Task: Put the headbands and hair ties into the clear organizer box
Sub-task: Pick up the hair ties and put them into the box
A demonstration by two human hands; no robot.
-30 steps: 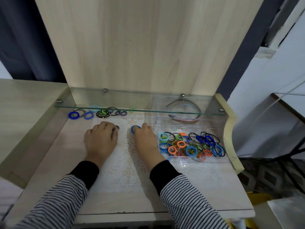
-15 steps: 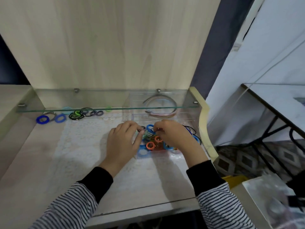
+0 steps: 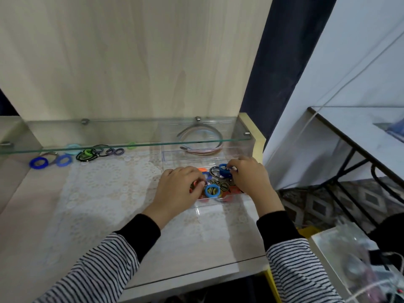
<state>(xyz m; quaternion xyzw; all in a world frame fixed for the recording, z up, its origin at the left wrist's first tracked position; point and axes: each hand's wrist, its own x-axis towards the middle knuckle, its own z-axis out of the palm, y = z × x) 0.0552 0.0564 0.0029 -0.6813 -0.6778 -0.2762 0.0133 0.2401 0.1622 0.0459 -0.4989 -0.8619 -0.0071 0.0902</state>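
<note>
The clear organizer box (image 3: 215, 203) sits at the right end of the table. Its front compartment holds several coloured hair ties (image 3: 212, 190), and its back compartment holds headbands (image 3: 204, 150). Both hands are over the front compartment. My right hand (image 3: 251, 179) pinches a blue hair tie (image 3: 223, 169) just above the pile. My left hand (image 3: 177, 190) has its fingers curled at the compartment's left edge and pinches a small dark hair tie (image 3: 205, 183). More loose hair ties (image 3: 87, 154) lie far left under the glass shelf, among them two blue ones (image 3: 39, 162).
A glass shelf (image 3: 131, 145) runs across the back of the table just above the loose ties and the box's rear part. A lace mat (image 3: 105, 184) covers the tabletop. The table's raised right edge (image 3: 258, 138) is close beside the box. Another table stands off to the right.
Both hands left the mat's middle, each with a tie, and moved right to the box's front compartment. My view swung right with them.
</note>
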